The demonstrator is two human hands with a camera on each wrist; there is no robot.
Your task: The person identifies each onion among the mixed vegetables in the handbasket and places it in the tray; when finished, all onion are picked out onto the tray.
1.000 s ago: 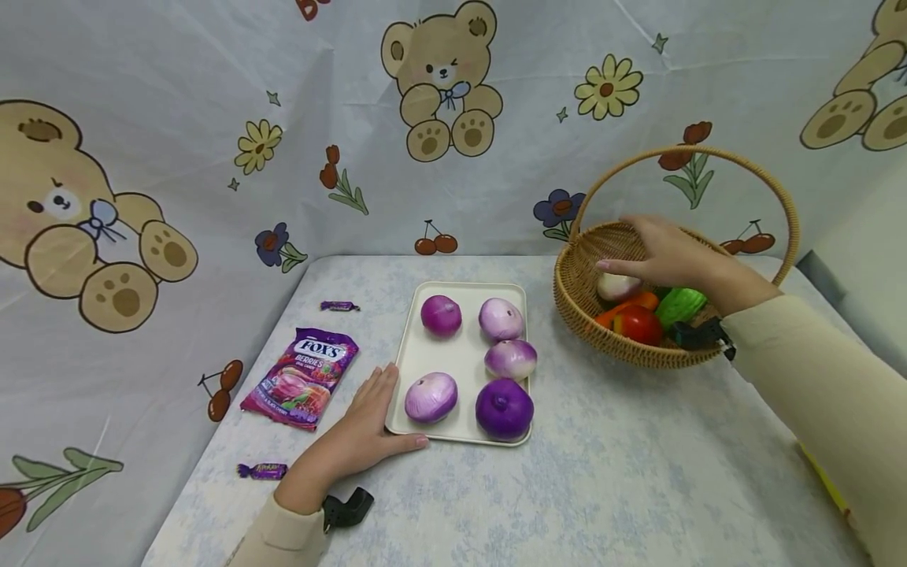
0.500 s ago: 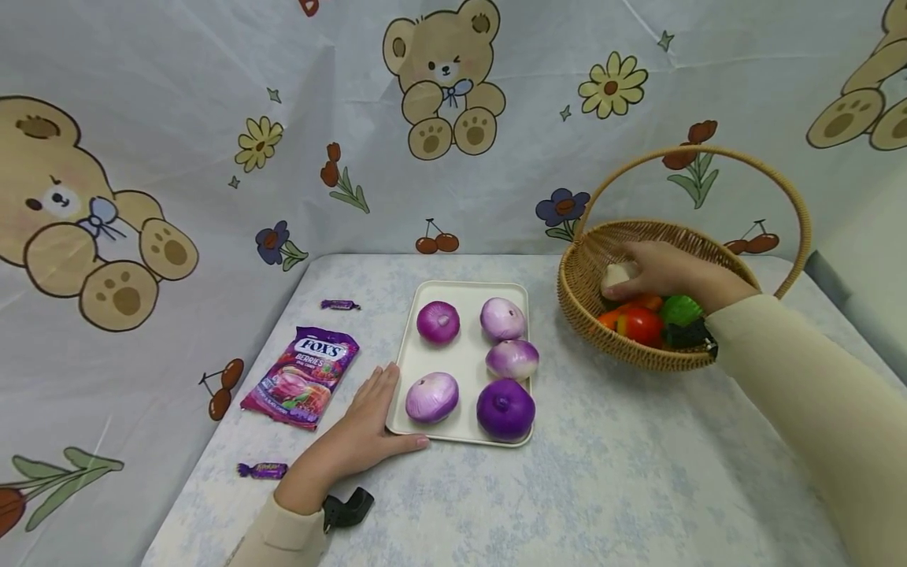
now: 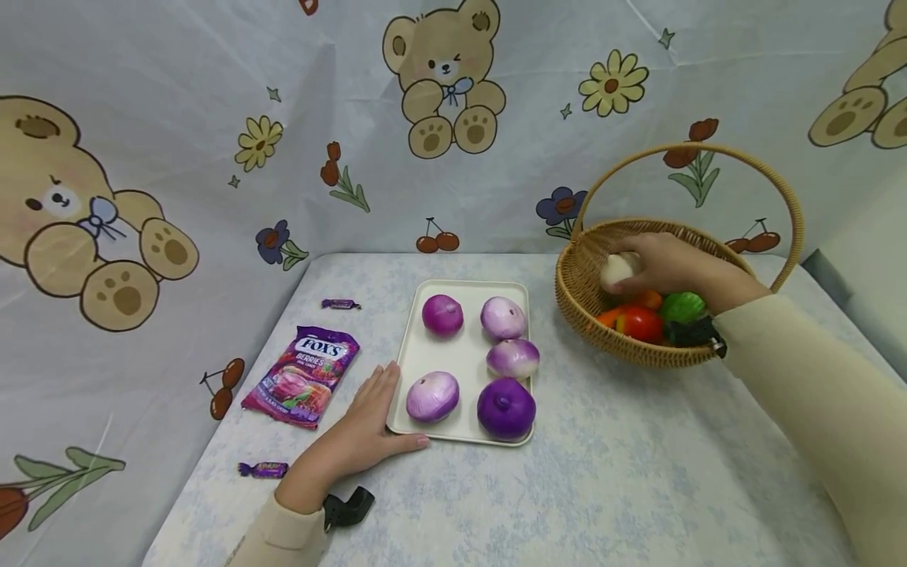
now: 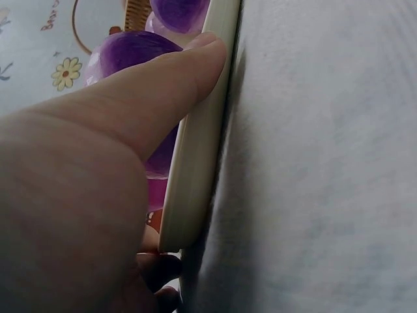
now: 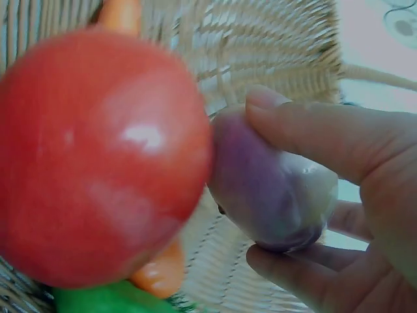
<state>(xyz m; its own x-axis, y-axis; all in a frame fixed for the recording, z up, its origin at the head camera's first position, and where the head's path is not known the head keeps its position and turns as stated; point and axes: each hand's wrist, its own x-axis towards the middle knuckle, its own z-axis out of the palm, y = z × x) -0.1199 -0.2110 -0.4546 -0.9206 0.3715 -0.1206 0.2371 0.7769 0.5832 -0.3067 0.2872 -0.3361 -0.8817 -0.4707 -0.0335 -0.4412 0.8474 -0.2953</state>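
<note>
Inside the wicker basket (image 3: 602,335), my right hand (image 3: 669,261) grips a pale purple-and-white onion (image 5: 270,182) between thumb and fingers. A red tomato (image 5: 104,156) lies right beside it in the right wrist view. Around the near left corner of the cream tray (image 3: 468,417) rests my left hand (image 3: 361,425), fingers straight along the left side and thumb along the front edge. On the tray sit several purple onions: a deep purple one (image 3: 506,409) at front right, a paler one (image 3: 433,396) at front left, and a magenta one (image 3: 442,315) at the back.
A tall handle (image 3: 790,213) arches over the basket. It also contains an orange carrot-like vegetable (image 5: 159,270) and a green vegetable (image 3: 683,307). Left of the tray lie a candy bag (image 3: 303,378) and two small wrapped candies (image 3: 264,470). A printed cloth (image 3: 340,94) hangs behind the table.
My right hand has lowered into the basket and closed around the pale onion, then lifted it slightly. The magenta onion has rocked in place on the tray. My left hand has stayed still.
</note>
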